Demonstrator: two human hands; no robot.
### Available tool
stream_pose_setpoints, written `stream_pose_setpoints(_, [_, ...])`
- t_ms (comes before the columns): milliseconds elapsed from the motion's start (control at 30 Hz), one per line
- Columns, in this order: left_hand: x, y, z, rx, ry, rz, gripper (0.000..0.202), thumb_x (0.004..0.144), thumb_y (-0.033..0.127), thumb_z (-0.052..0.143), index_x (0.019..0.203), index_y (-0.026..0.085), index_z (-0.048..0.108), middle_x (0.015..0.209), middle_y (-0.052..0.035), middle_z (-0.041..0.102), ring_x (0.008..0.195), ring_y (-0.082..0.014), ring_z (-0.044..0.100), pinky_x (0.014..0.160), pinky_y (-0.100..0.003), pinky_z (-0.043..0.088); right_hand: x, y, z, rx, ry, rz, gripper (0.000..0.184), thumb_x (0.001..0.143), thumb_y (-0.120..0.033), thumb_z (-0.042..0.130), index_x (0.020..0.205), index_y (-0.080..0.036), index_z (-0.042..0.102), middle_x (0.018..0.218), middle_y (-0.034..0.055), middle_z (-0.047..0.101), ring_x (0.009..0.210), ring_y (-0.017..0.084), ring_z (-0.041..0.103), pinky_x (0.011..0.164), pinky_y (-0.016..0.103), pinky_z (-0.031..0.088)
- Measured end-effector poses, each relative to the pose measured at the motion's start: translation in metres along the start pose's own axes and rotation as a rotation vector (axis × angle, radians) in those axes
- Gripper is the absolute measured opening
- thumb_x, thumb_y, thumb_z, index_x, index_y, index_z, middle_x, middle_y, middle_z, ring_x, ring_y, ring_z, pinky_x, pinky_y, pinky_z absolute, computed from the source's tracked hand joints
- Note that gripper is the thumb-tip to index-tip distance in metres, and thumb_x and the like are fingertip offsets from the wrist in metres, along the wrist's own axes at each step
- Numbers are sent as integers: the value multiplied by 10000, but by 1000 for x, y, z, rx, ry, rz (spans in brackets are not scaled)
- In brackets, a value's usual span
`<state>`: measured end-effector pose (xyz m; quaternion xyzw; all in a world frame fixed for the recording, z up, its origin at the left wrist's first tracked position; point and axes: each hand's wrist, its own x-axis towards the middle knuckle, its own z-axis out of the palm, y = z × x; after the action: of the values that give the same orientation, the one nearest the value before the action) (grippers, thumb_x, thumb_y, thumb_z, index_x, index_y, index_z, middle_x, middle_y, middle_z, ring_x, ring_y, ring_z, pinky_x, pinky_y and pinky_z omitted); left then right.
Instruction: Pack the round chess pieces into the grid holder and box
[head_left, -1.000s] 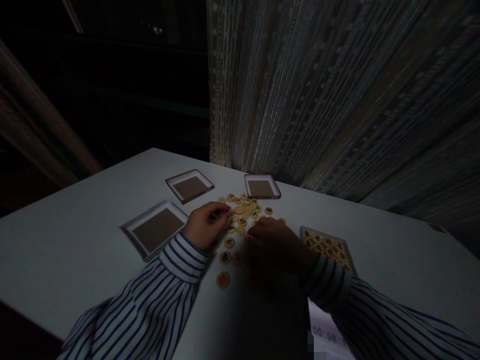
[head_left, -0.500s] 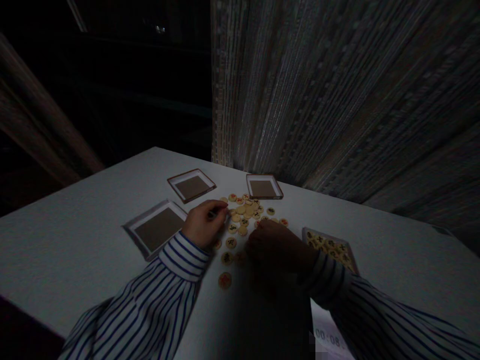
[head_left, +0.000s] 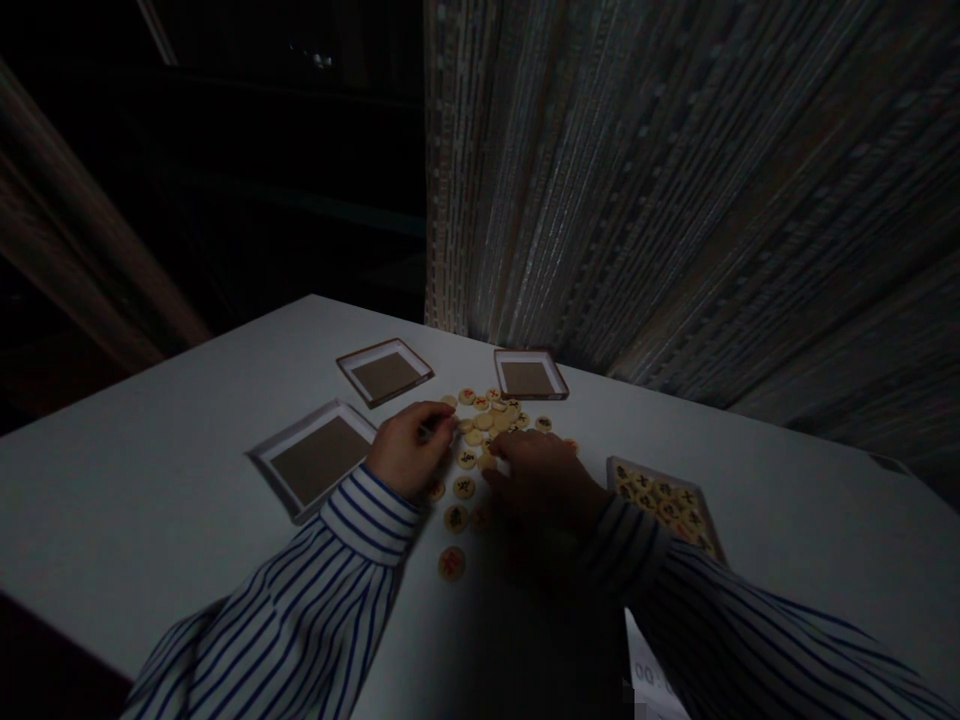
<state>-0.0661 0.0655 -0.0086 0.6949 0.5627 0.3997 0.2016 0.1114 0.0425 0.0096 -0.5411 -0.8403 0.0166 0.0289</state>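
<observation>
Round wooden Chinese chess pieces (head_left: 464, 487) with black or red characters lie loose in a cluster on the white table, some blank side up. My left hand (head_left: 411, 450) rests at the cluster's left edge, fingers curled and thumb and index tips close together. Whatever lies between those tips is too dark to make out. Over the cluster's right side reaches my right hand (head_left: 540, 472), thumb and forefinger apart around a blank-faced piece (head_left: 487, 463). It covers several other pieces. A tray (head_left: 703, 492) filled with rows of pieces stands right of my right hand.
Three shallow trays with bare brown bottoms surround the cluster: a near left tray (head_left: 279, 485), a far left tray (head_left: 386, 390) and a far middle tray (head_left: 529, 396). A lit screen with digits (head_left: 651, 675) lies under my right sleeve. A curtain (head_left: 600, 200) hangs behind the table (head_left: 165, 470).
My right hand has shifted slightly left, its closed fingers now spread over the pieces. More of the filled tray shows. My left hand has stayed in place.
</observation>
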Motion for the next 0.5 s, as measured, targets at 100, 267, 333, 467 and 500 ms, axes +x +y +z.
stream_pose_setpoints(100, [0,-1,0,36,0,3,301,756,356,486,905,152,649,864,-63,681,751,-181,619,743,-303,488,3,-6,-3,-33,-41,12,271,813,-369,474,966,-166,568,949,103,646,874,235,576,717,329,375])
stream_pose_setpoints(267, [1,-6,2,42,8,30,280,761,338,480,898,158,645,869,-61,680,783,-182,624,757,-301,491,7,-12,-5,-66,-79,12,274,801,-339,485,989,-156,565,967,115,643,906,248,574,732,336,387])
stream_pose_setpoints(333, [1,-7,2,40,10,37,286,762,338,479,903,153,645,867,-65,679,784,-184,623,758,-307,493,7,-13,-4,-64,-81,11,267,801,-315,474,992,-153,568,973,120,642,911,248,574,734,334,387])
stream_pose_setpoints(467, [2,-7,2,44,-2,24,291,758,338,486,908,145,645,870,-75,677,777,-188,623,755,-319,496,6,-10,-2,-39,-44,-5,267,796,-294,457,991,-154,574,963,114,647,894,244,582,719,328,386])
stream_pose_setpoints(500, [2,-6,2,43,-2,26,287,758,337,488,904,147,645,869,-74,677,776,-187,623,756,-319,496,6,-9,-2,-28,-39,-3,263,792,-294,458,980,-156,579,945,110,651,874,241,587,703,323,387])
